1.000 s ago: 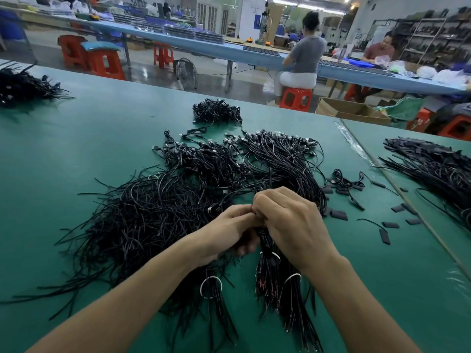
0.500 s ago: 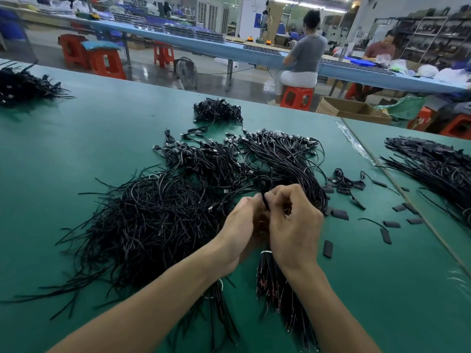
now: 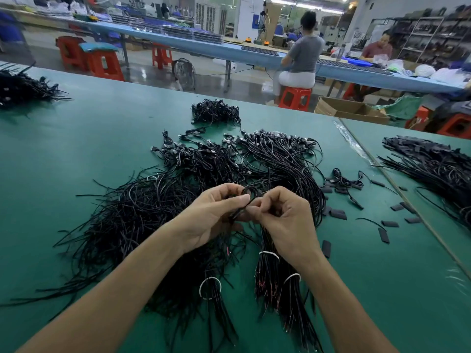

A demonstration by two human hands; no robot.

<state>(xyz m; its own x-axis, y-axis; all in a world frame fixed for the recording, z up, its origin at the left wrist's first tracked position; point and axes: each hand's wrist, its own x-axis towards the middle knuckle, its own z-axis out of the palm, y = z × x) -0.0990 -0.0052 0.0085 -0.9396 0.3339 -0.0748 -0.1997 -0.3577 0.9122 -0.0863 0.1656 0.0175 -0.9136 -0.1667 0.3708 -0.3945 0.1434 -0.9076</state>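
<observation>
A thin black cable [image 3: 248, 197] loops between my two hands above the green table [image 3: 89, 138]. My left hand [image 3: 211, 215] pinches it from the left and my right hand [image 3: 283, 217] pinches it from the right, fingers curled. Under them spreads a large heap of loose black cables [image 3: 142, 212]. Banded cable bundles [image 3: 270, 271] lie below my right wrist, tied with white bands. A further mass of cables with plugs [image 3: 277, 154] lies behind my hands.
Short black sleeve pieces [image 3: 337, 214] lie scattered to the right. More cable piles sit at far left [image 3: 23, 87], back centre [image 3: 216, 112] and right [image 3: 438, 169]. A seam [image 3: 397, 189] splits the table. People sit at a blue bench [image 3: 254, 57] behind.
My hands have risen off the bundles and drawn slightly apart, turning so the fingers show. A single cable is now looped between them. A sleeve piece lies beside my right wrist.
</observation>
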